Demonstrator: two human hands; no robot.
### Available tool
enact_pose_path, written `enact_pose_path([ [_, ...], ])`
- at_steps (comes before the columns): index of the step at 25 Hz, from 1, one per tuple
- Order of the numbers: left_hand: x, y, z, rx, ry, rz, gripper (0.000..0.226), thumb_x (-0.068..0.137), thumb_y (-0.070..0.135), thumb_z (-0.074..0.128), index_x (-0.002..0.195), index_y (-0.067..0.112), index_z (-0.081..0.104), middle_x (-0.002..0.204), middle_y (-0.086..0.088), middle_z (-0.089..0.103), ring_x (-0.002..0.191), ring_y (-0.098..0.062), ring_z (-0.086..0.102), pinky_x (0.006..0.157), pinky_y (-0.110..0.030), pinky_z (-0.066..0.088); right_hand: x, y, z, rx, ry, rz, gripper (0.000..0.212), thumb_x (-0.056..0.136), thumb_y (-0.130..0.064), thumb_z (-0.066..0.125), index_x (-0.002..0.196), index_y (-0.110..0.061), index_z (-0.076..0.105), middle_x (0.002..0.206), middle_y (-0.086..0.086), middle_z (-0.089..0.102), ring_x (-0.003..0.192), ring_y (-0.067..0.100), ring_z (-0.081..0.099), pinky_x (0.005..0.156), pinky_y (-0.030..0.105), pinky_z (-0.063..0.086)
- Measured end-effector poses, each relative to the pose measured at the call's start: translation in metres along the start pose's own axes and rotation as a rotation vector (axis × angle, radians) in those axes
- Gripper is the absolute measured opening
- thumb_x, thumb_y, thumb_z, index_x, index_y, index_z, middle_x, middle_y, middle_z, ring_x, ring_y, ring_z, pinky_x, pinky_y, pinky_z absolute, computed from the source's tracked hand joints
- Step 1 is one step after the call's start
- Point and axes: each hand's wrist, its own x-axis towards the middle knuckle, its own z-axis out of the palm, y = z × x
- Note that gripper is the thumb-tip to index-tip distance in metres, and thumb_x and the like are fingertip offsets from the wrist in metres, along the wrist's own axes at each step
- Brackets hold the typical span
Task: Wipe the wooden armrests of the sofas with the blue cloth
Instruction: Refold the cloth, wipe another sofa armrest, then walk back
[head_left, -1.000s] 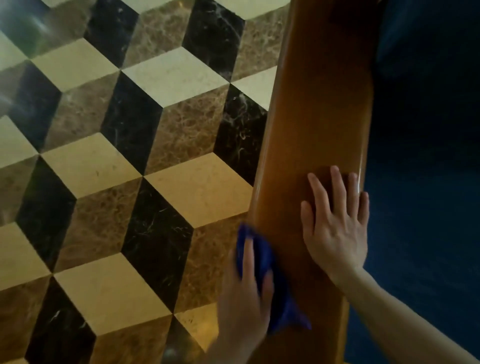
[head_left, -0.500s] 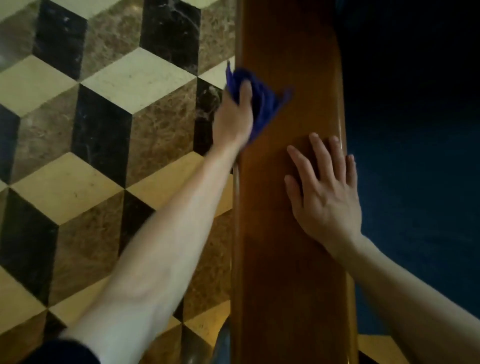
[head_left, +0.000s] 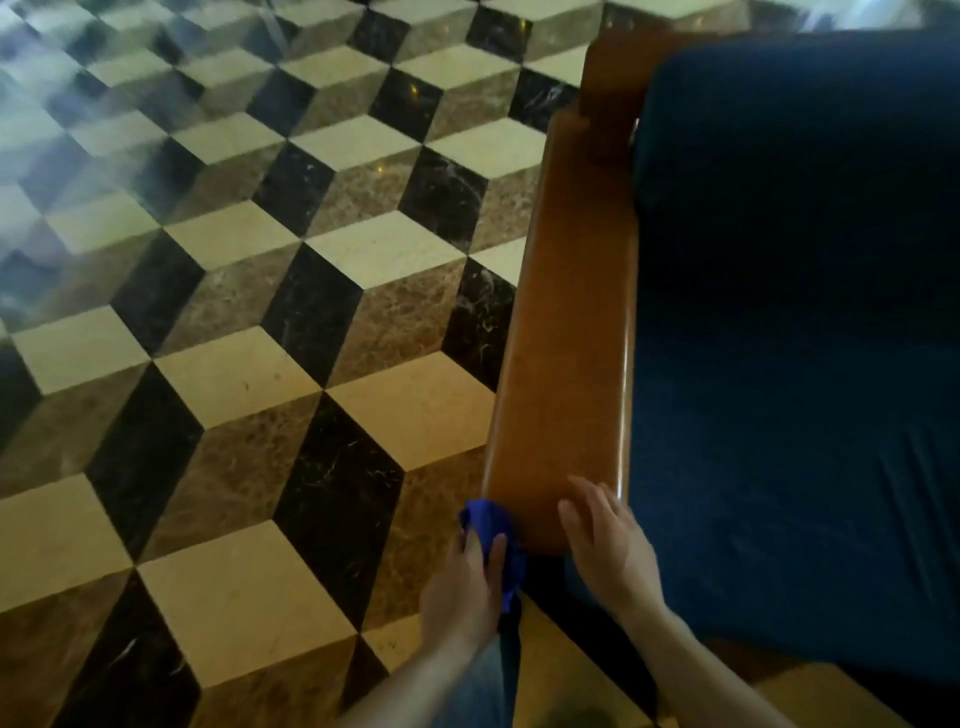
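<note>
The left hand (head_left: 467, 582) is gripping a crumpled bright blue cloth (head_left: 493, 540), its fingers curling over the bunched fabric, with a tail of the cloth hanging down below the palm. The cloth is sitting at the near left corner of a long, glossy, honey-brown wooden armrest (head_left: 566, 332), touching or just beside the outer edge there; the blur is making the exact contact hard to tell. The right hand (head_left: 608, 540) is lying open, fingers straight and loosely spread, its fingertips resting on the near end of the armrest's top while the palm is hanging past the end of the wood. Both bare forearms are reaching in from the bottom edge of the view.

The armrest is running away from the person along the left side of a sofa with a dark navy blue fabric seat cushion (head_left: 795, 364), and a raised wooden block of the same colour is standing at its far end. A strip of light is shining along the armrest's inner rounded edge. To the left, a polished marble floor (head_left: 249, 322) of cream, brown and black diamonds forming a cube pattern is spreading out, with pale glare washing over its far left corner
</note>
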Motion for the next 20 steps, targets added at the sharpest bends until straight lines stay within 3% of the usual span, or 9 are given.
enact_pose_path([
  [2, -0.029, 0.027, -0.024, 0.011, 0.091, 0.212, 0.052, 0.099, 0.062, 0.019, 0.135, 0.032, 0.042, 0.127, 0.004, 0.056, 0.088, -0.004, 0.062, 0.073, -0.024, 0.057, -0.033, -0.018, -0.028, 0.303, -0.164, 0.067, 0.055, 0.088, -0.069, 0.044, 0.130, -0.035, 0.055, 0.119, -0.007, 0.066, 0.103, 0.009, 0.064, 0.094, 0.036, 0.054],
  [4, -0.059, 0.055, -0.056, 0.095, 0.232, 0.450, 0.047, 0.101, 0.055, 0.032, 0.143, 0.035, 0.035, 0.128, 0.002, 0.054, 0.096, -0.007, 0.063, 0.076, -0.024, 0.058, -0.062, -0.039, -0.065, 0.568, -0.257, 0.055, 0.071, 0.068, -0.083, 0.056, 0.120, -0.035, 0.064, 0.110, -0.005, 0.072, 0.097, 0.012, 0.070, 0.091, 0.038, 0.056],
  [6, -0.082, 0.084, -0.088, 0.237, 0.369, 0.658, 0.061, 0.096, 0.048, 0.041, 0.152, 0.030, 0.026, 0.128, -0.005, 0.051, 0.097, -0.015, 0.065, 0.076, -0.026, 0.059, -0.087, -0.060, -0.106, 0.655, -0.245, -0.014, 0.079, 0.056, -0.083, 0.067, 0.114, -0.030, 0.067, 0.106, -0.001, 0.075, 0.096, 0.016, 0.072, 0.088, 0.038, 0.058],
  [9, -0.117, 0.125, -0.138, 0.270, 0.429, 0.856, 0.064, 0.096, 0.047, 0.042, 0.154, 0.036, 0.016, 0.137, -0.009, 0.039, 0.106, -0.024, 0.061, 0.084, -0.036, 0.058, -0.122, -0.094, -0.169, 0.641, -0.146, -0.124, 0.048, 0.072, -0.057, 0.076, 0.103, -0.020, 0.071, 0.095, 0.000, 0.076, 0.088, 0.014, 0.072, 0.075, 0.023, 0.056],
  [12, -0.135, 0.145, -0.180, 0.104, 0.217, 0.943, 0.071, 0.092, 0.048, 0.054, 0.151, 0.049, 0.016, 0.157, 0.003, 0.013, 0.136, -0.026, 0.032, 0.110, -0.043, 0.040, -0.152, -0.118, -0.213, 0.710, -0.088, -0.211, 0.025, 0.084, -0.029, 0.073, 0.099, -0.010, 0.072, 0.085, 0.004, 0.077, 0.080, 0.016, 0.073, 0.066, 0.021, 0.054],
  [14, -0.141, 0.150, -0.203, -0.161, 0.035, 1.005, 0.065, 0.088, 0.035, 0.062, 0.148, 0.040, 0.037, 0.158, 0.010, 0.012, 0.143, -0.019, 0.024, 0.117, -0.043, 0.033, -0.168, -0.130, -0.225, 0.770, -0.058, -0.268, 0.023, 0.086, -0.027, 0.069, 0.099, -0.009, 0.073, 0.086, 0.006, 0.077, 0.079, 0.015, 0.072, 0.066, 0.023, 0.055],
  [17, -0.153, 0.154, -0.231, -0.608, -0.192, 0.935, 0.051, 0.081, 0.005, 0.060, 0.130, 0.021, 0.062, 0.154, 0.011, 0.027, 0.142, -0.015, 0.034, 0.112, -0.043, 0.041, -0.185, -0.151, -0.236, 0.817, 0.001, -0.362, 0.015, 0.092, -0.019, 0.062, 0.095, -0.009, 0.073, 0.084, 0.005, 0.076, 0.076, 0.013, 0.071, 0.065, 0.022, 0.055],
  [20, -0.164, 0.160, -0.258, -1.021, -0.284, 0.779, 0.053, 0.079, 0.002, 0.058, 0.123, 0.030, 0.060, 0.151, 0.010, 0.038, 0.128, -0.019, 0.053, 0.093, -0.038, 0.053, -0.194, -0.168, -0.249, 0.758, 0.147, -0.446, 0.015, 0.095, -0.014, 0.059, 0.090, -0.012, 0.072, 0.079, -0.001, 0.074, 0.073, 0.008, 0.066, 0.064, 0.022, 0.053],
])
